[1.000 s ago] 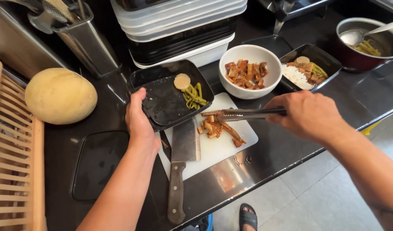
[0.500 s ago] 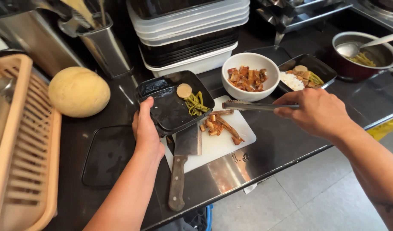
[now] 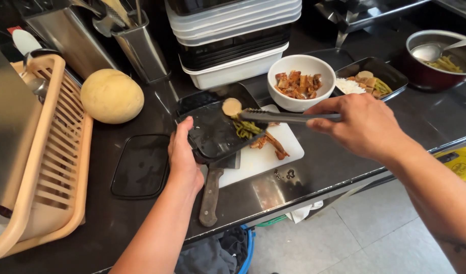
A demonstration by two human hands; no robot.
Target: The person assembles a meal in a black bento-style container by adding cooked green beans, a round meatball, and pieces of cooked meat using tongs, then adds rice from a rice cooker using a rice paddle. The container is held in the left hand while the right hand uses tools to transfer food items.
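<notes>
Black worktop [image 3: 141,213] is crowded toward the back, with bare room only along its front edge beside 1 white board [image 3: 263,155] and 1 knife [image 3: 212,190]. Left hand [image 3: 185,157] closes its grip on 1 black tray [image 3: 218,127], tilted over the board. Right hand [image 3: 365,127], arm outstretched, squeezes 1 pair of tongs [image 3: 289,117] shut over greens [image 3: 245,128] in the tray; 1 bowl [image 3: 301,81] sits just behind.

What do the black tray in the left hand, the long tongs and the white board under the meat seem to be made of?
The shallow black rectangular tray looks like thin glossy plastic, with moulded edges. The long tongs appear to be dull grey metal, with narrow flat arms. The white rectangular cutting board is probably matte plastic, plain and uniform, though that is less sure.
</notes>
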